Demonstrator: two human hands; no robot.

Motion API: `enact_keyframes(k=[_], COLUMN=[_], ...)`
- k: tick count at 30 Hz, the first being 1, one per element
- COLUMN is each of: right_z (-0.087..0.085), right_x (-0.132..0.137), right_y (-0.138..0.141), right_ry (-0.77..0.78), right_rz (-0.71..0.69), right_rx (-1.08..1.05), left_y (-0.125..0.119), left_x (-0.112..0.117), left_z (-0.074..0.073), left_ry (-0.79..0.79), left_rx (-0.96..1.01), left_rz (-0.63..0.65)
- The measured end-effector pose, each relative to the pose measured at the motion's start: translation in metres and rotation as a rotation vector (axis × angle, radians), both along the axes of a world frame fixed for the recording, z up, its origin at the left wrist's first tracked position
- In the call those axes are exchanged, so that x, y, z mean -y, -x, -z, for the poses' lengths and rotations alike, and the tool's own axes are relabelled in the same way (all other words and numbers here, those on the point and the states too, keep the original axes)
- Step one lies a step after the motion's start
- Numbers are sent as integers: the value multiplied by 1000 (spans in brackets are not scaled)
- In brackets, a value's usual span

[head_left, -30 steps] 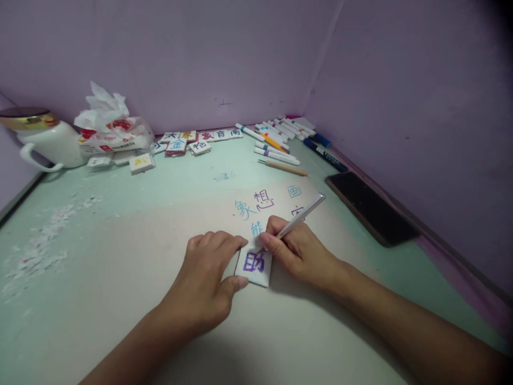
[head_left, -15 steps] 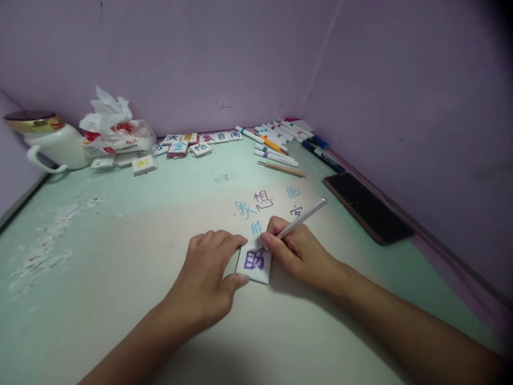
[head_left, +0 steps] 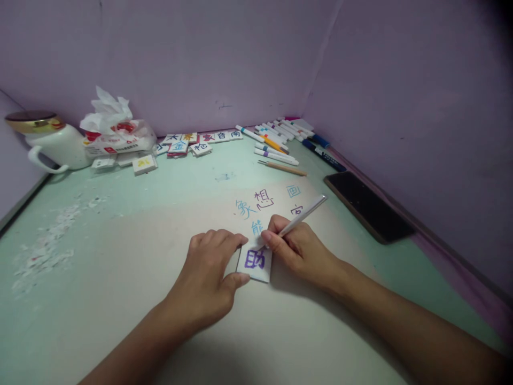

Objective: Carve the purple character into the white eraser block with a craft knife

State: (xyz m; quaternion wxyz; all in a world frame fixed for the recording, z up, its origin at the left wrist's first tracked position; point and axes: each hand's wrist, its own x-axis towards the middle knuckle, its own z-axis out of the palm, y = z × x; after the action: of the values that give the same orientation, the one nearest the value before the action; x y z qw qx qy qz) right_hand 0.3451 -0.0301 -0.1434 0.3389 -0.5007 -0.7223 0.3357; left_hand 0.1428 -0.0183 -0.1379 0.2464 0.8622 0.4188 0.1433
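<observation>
My right hand (head_left: 298,251) is closed around a white marker pen (head_left: 305,214), its tip down at the top edge of a small white card (head_left: 255,262) with a purple character on it. My left hand (head_left: 208,280) rests on the table with fingers and thumb pressed against the card's left side, holding it still. The card lies on the pale table (head_left: 120,267), just below blue and purple characters (head_left: 256,206) written on the surface.
Several marker pens (head_left: 276,140) and a pencil (head_left: 282,168) lie at the back. A row of character cards (head_left: 192,141) sits by a tissue pack (head_left: 114,133) and a white mug (head_left: 52,144). A dark phone (head_left: 368,206) lies right. Paper crumbs (head_left: 44,246) lie at left.
The pen tip shifts slightly at the card's top edge. Both hands stay in place.
</observation>
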Motion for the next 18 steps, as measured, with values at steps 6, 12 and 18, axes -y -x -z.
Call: enact_keyframes(k=[6, 12, 18], right_z=[0, 0, 0], right_x=[1, 5, 7], right_y=[2, 6, 8], right_ry=[-12, -31, -55], right_rz=[24, 65, 79], right_rx=[-10, -24, -16], left_y=[0, -2, -6], left_x=[1, 5, 12], left_z=[0, 2, 3], left_ry=[-23, -69, -152], left_rx=[3, -11, -33], left_rz=[-14, -32, -92])
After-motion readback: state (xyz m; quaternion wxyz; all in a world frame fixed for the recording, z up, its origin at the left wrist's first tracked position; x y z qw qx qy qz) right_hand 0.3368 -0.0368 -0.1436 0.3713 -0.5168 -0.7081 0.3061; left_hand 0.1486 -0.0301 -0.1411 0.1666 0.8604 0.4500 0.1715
